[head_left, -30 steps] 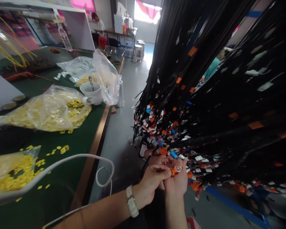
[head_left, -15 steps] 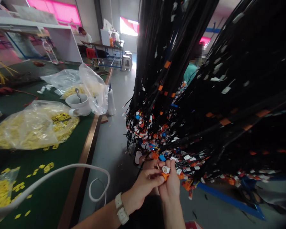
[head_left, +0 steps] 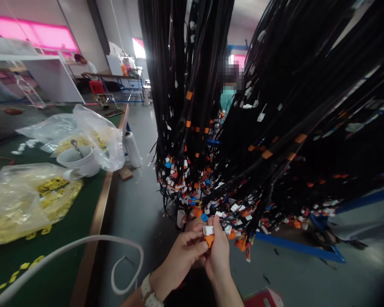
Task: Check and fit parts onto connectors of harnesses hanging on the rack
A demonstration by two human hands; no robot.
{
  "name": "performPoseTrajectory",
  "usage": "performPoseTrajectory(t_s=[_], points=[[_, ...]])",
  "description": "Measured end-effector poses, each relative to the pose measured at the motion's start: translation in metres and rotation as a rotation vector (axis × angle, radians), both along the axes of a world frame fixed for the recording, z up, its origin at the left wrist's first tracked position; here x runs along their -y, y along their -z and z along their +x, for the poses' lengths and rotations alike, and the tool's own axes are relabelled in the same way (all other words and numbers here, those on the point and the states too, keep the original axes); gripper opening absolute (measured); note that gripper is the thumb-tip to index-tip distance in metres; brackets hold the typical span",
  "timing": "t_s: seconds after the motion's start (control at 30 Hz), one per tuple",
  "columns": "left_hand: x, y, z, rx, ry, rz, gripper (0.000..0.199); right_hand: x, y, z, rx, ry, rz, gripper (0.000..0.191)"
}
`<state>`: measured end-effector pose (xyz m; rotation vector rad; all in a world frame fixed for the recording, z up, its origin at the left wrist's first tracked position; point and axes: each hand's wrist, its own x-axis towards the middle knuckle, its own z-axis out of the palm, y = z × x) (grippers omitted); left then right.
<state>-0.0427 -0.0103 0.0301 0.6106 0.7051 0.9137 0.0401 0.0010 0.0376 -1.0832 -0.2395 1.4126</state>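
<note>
"At the lower ends of the black wire harnesses (head_left: 275, 98), what do the hands hold?"

"The left hand's (head_left: 181, 257) grip pinches an orange connector (head_left: 209, 241) between thumb and fingers. The right hand's (head_left: 219, 252) is closed on a white connector (head_left: 208, 230) right beside it."

"And to the left?"

"A green worktop (head_left: 75, 228). On it, a white mug (head_left: 88, 164) with a spoon (head_left: 76, 147) stands near a clear bag of yellow pieces (head_left: 14, 198)."
</note>
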Motion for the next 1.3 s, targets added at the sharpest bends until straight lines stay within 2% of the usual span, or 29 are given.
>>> performPoseTrajectory(t_s=[0.2, 0.5, 0.77, 1.0, 1.1, 1.3], points=[[0.001, -0.003, -0.002, -0.077, -0.061, 0.051, 0.015, 0.002, -0.002, -0.004, -0.100, 0.120, 0.018, 0.037], [0.007, 0.005, 0.001, -0.056, -0.118, -0.005, 0.016, 0.005, -0.001, -0.001, -0.015, 0.107, 0.020, 0.035], [0.007, 0.004, 0.003, -0.026, -0.157, -0.106, 0.021, 0.003, -0.004, -0.004, 0.005, 0.109, 0.042, 0.036], [0.002, -0.002, 0.002, 0.001, -0.088, -0.048, 0.021, 0.000, -0.005, 0.003, -0.090, -0.073, -0.113, 0.038], [0.001, -0.007, 0.000, 0.022, -0.052, -0.041, 0.025, -0.001, -0.007, 0.006, -0.191, -0.151, -0.100, 0.036], [-0.001, -0.006, 0.001, 0.035, -0.060, -0.085, 0.033, 0.000, -0.009, 0.006, -0.190, -0.123, -0.071, 0.038]])
